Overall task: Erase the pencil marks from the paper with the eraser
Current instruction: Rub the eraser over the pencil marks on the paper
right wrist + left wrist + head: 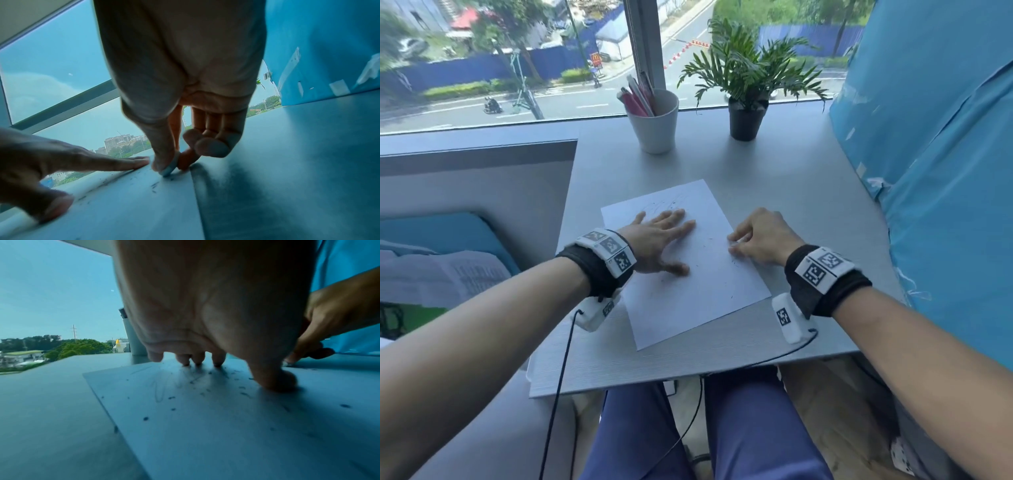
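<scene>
A white sheet of paper (688,301) lies tilted on the grey table (801,192). Faint pencil scribbles (664,205) show near its far end, and dark eraser crumbs (171,397) are scattered over it. My left hand (662,238) lies flat on the sheet's left half, fingers spread and pressing it down. My right hand (734,245) is at the sheet's right edge. Its thumb and forefinger pinch a small pale eraser (167,170) whose tip touches the paper, with the other fingers curled in. Most of the eraser is hidden by the fingers.
A white cup of pens (655,126) and a potted plant (744,120) stand at the table's far side by the window. A blue covered bulk (935,154) borders the table on the right. Wrist cables hang over the near table edge (688,380).
</scene>
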Tool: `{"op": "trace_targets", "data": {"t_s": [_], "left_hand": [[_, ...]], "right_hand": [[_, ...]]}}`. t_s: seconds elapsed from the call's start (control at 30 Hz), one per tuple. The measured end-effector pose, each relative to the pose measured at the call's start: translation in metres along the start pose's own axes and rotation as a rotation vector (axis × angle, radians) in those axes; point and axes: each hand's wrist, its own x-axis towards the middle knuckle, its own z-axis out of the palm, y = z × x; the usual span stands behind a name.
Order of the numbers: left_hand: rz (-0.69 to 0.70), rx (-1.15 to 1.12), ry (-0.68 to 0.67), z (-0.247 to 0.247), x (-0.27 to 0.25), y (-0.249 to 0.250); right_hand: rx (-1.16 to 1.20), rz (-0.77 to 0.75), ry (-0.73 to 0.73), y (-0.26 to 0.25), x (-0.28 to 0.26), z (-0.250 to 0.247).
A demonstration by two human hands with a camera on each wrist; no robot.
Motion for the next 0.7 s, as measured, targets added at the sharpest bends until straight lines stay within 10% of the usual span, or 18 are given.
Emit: {"op": "trace_targets", "data": {"t_s": [0.1,0.3,0.53,0.7], "left_hand": [[0.036,0.171,0.117,0.0,-0.013,0.017],[0.601,0.048,0.02,0.031,-0.031,0.056],[-0.018,-0.044,0.027,0.009,-0.002,-0.004],[0.317,0.024,0.013,0.018,-0.014,0.029]], "right_hand": [[0.002,0.031,-0.017,-0.002,0.003,0.0],[-0.045,0.021,-0.055,-0.007,0.007,-0.003],[-0.066,0.034,-0.017,-0.01,0.004,0.001],[-0.124,0.044,-0.02,-0.015,0.007,0.001]]}}
